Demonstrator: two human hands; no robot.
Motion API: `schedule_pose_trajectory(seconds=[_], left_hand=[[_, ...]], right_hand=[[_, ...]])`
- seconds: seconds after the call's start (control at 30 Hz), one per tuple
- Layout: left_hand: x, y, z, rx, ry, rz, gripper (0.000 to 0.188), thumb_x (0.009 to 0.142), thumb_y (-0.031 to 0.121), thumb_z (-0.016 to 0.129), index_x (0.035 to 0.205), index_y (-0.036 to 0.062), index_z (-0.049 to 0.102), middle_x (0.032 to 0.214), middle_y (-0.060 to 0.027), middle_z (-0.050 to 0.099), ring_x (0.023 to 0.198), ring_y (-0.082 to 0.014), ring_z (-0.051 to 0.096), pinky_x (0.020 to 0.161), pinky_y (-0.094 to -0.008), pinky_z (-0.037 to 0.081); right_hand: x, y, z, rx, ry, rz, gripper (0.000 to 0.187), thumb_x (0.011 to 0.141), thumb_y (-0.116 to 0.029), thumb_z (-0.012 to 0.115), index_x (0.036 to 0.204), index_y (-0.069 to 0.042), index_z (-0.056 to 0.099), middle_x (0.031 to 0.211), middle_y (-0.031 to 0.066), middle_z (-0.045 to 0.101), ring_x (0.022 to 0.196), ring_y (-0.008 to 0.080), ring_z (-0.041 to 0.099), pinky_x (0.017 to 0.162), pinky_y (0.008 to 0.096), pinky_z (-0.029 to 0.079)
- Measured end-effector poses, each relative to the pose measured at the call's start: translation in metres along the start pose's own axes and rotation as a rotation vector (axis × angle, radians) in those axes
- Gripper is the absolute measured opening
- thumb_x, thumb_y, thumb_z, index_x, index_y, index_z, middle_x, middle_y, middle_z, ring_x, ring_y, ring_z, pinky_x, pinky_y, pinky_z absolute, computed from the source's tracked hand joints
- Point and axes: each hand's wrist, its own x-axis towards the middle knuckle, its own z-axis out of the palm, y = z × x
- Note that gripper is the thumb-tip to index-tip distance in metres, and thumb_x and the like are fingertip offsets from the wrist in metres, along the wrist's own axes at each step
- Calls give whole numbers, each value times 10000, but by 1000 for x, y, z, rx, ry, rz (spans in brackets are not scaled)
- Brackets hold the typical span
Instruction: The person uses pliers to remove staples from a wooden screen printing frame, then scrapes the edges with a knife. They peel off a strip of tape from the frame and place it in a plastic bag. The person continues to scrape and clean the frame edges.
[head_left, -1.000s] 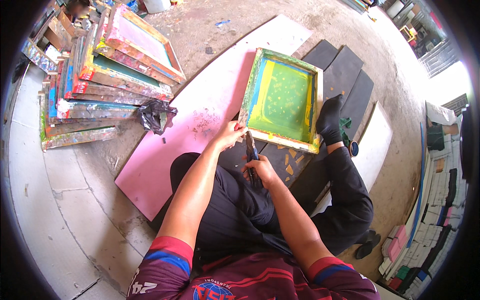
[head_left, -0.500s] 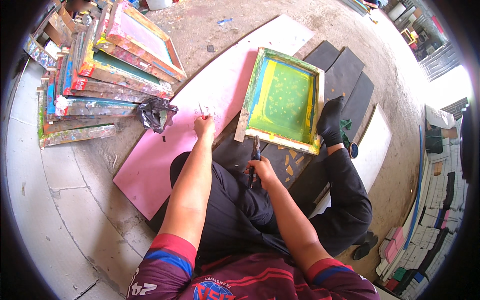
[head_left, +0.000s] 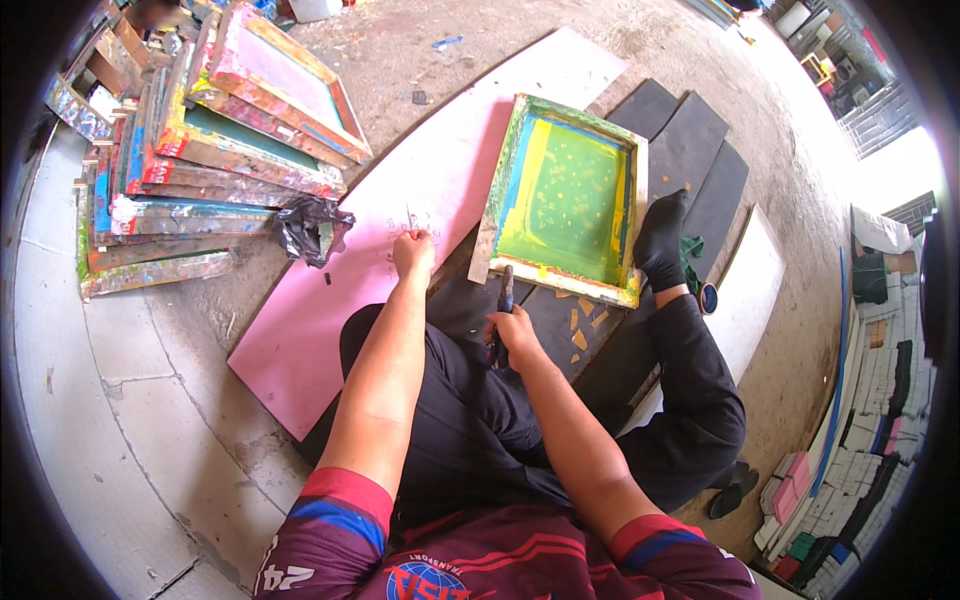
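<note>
So the floor (head_left: 400, 120) is scuffed, dusty concrete, and tons of stuff sits right on it: a long pink board (head_left: 320, 330), dark grey sheets (head_left: 695, 150) overlapping next to it, a white board (head_left: 752, 290) over to the right, plus a messy stack of paint-splattered frames (head_left: 250, 185) at left. Dark footwear (head_left: 733, 495) too, lower right, near the knee.

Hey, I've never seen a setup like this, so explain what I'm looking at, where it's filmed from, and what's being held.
There's no machine here: these are a person's bare hands, filmed by a wide camera worn on the head, looking down, which bends straight edges. The left hand pinches a thin, pointed piece, too small to identify. The right hand grips a dark tool. In front, a green-and-yellow framed screen lies across a pink board and dark panels, with small brown scraps nearby.
</note>
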Motion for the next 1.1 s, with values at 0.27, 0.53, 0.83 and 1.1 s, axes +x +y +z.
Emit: schedule_pose_trajectory(seconds=[0.27,0.53,0.83,1.1], left_hand=[[-1,-2,5,8,-27,47,207,929,180,701,842,-5,675,664,-90,663,504,-181,626,460,-358,474],[6,-10,1,-20,-75,27,212,939,194,710,838,12,670,658,-78,654,480,-178,607,428,-361,449],[-26,19,-4,-127,-359,102,232,965,251,745,901,34,689,703,-45,650,429,-104,508,376,-288,379],[-66,36,-3,200,-806,214,226,1017,244,705,1061,23,704,823,-38,694,443,-68,478,390,-260,367]], right_hand=[[15,13,-2,-161,169,34,90,869,-105,610,938,-47,611,737,81,593,561,221,570,495,442,478],[18,22,-11,39,-33,38,160,849,-69,588,1008,-57,610,744,99,601,567,236,583,507,433,497],[-3,9,-42,180,-276,17,290,877,-55,572,1166,-35,589,805,118,637,622,244,636,554,403,552],[-19,-18,-24,110,-374,0,296,927,-70,577,1216,-6,581,822,104,652,627,229,660,553,391,567]])
